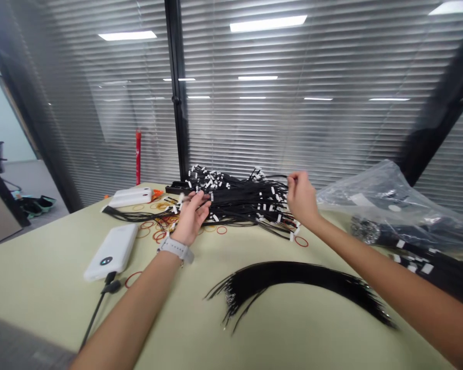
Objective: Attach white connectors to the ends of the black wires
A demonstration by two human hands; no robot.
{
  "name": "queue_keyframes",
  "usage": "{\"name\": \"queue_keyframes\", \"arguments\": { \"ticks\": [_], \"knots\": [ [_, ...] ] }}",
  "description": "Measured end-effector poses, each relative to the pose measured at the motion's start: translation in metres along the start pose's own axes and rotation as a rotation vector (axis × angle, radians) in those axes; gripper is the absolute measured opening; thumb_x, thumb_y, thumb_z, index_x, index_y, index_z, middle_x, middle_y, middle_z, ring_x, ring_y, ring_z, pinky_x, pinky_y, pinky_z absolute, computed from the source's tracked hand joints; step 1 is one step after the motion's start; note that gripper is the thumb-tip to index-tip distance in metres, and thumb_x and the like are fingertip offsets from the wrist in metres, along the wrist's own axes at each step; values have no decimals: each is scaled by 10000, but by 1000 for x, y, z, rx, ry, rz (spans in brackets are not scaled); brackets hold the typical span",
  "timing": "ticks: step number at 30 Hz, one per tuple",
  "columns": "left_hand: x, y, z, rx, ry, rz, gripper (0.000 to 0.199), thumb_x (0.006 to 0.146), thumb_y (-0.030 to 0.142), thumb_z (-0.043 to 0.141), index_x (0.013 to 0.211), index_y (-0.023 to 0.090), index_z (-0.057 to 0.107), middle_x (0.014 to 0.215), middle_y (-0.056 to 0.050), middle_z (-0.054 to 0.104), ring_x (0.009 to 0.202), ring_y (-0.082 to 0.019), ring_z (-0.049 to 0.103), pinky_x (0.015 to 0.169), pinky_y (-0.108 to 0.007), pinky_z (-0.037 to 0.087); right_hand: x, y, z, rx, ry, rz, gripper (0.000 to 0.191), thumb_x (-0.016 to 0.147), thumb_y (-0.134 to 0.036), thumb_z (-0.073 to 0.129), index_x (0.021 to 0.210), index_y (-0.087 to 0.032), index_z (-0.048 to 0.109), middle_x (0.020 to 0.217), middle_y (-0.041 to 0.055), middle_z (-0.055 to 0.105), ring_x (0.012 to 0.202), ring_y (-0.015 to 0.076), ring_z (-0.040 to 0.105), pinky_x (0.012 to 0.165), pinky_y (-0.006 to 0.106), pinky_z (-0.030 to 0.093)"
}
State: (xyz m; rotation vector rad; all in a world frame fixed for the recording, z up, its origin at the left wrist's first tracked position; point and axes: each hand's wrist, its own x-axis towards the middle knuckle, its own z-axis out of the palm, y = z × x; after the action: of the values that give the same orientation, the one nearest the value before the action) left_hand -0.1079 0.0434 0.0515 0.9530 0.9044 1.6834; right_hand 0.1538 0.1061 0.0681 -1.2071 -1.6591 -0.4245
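Note:
A heap of black cables [235, 198] with white connectors and tags lies at the back of the pale green table [177, 308]. My left hand [193, 213], with a light watch on the wrist, is at the heap's left end, fingers curled and slightly blurred; what lies between them is unclear. At the heap's right end my right hand [301, 195] is raised, its fingertips pinching the end of a thin black cable [277, 176]. Nearer me, a curved bundle of black cables [289, 272] lies between my forearms.
On the left are a white power bank [113, 252] with a plugged-in cable, another white device [130, 197] and scattered rubber bands [160, 235]. A red tube [138, 156] stands behind. Plastic bags [397, 200] and more black cables [443, 270] lie right. Window blinds rise behind the table.

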Motion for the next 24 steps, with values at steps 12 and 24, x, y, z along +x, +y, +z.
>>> {"name": "queue_keyframes", "arguments": {
  "ticks": [12,24],
  "knots": [
    [-22,-24,21,251,-270,-336,267,858,351,486,866,107,595,718,-4,590,613,-104,566,595,-267,482,-66,114,-55,-53,-282,27,92,785,-274,347,788,-213,417,649,53,561,544,196,532,550,314,400],
    [-22,-57,17,709,-407,-318,176,853,265,511,897,108,576,817,-24,607,663,-117,583,604,-279,497,-101,132,-89,-50,-461,-186,184,847,-313,374,781,-211,512,777,86,594,722,205,578,661,336,453]
  ]
}}
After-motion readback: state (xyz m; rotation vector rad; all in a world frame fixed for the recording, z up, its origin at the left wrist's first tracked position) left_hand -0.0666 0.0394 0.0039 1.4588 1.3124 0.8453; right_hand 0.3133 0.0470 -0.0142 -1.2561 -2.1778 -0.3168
